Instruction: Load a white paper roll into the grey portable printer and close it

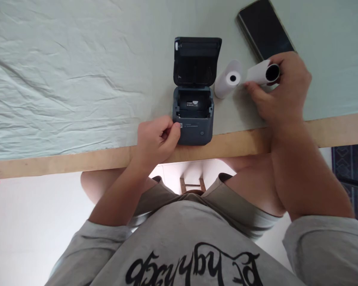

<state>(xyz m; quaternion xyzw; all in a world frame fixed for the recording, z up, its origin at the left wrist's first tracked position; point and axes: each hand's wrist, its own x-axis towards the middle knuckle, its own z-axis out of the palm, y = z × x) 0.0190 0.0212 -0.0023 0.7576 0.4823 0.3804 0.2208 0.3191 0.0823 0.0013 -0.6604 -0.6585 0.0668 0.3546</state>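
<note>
A small dark printer (193,133) stands at the table's front edge with its lid (197,59) raised and its paper bay exposed; a printed label shows inside. My left hand (158,140) is closed, its thumb and curled fingers against the printer's left side. Right of the printer is a white paper roll (223,85) with a small dark core and a loose end curling up. My right hand (282,85) has its fingers and thumb around a second white roll (258,72), which has a wide dark core.
A black phone (265,29) lies at the back right, just beyond my right hand. A pale green wrinkled cloth (77,79) covers the table, whose wooden edge (241,143) runs in front of me. My legs are below it.
</note>
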